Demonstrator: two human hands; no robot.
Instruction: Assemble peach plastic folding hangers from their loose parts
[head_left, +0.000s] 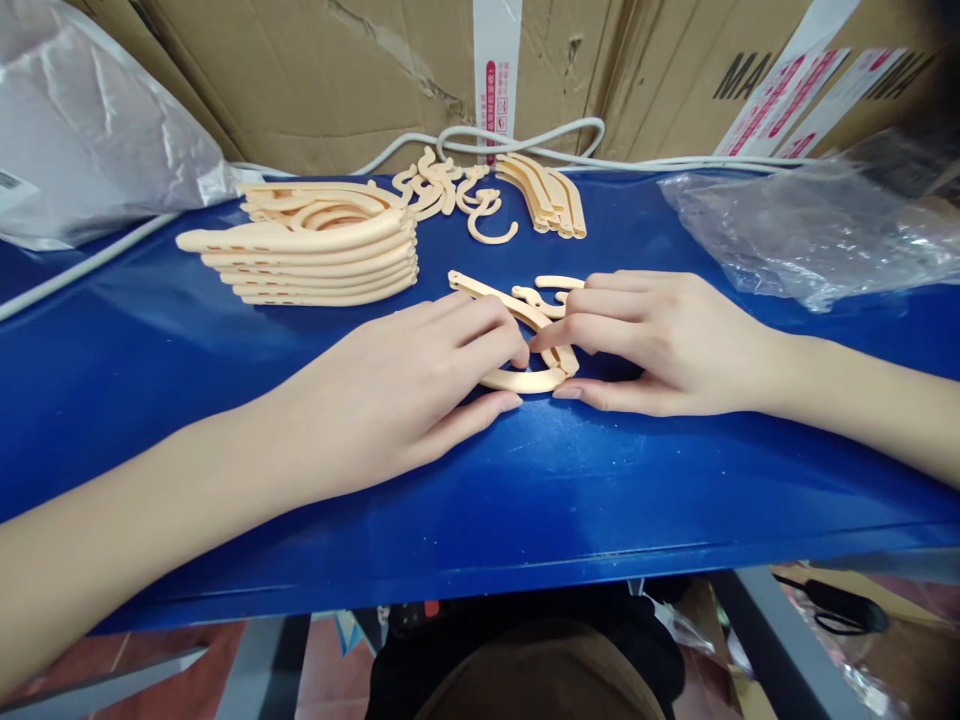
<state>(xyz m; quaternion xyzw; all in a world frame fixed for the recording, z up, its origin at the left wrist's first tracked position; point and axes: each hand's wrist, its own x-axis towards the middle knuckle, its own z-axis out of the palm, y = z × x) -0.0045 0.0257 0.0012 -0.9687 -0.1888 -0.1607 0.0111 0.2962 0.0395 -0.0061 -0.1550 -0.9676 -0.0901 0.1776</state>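
Note:
Cream plastic folding-hanger parts lie on the blue table (615, 500). My left hand (420, 385) is closed with thumb and forefinger about the curved lower hanger arm (531, 381). At that arm's right end, my right hand (667, 340) pinches near the joint, its thumb along the table-side edge. A second hanger arm (480, 288) slants back from the same joint; whether the two are linked I cannot tell. Just behind, a small hook piece (536, 299) and another curved piece (555, 282) are partly hidden by my right fingers.
Stacked folded hangers (315, 250) stand at back left. Loose hooks (435, 185) and a bundle of hanger arms (544, 195) lie behind my hands. Clear plastic bags (817, 230) are at right, a white cable (405, 142) and cardboard boxes (337, 80) at the back.

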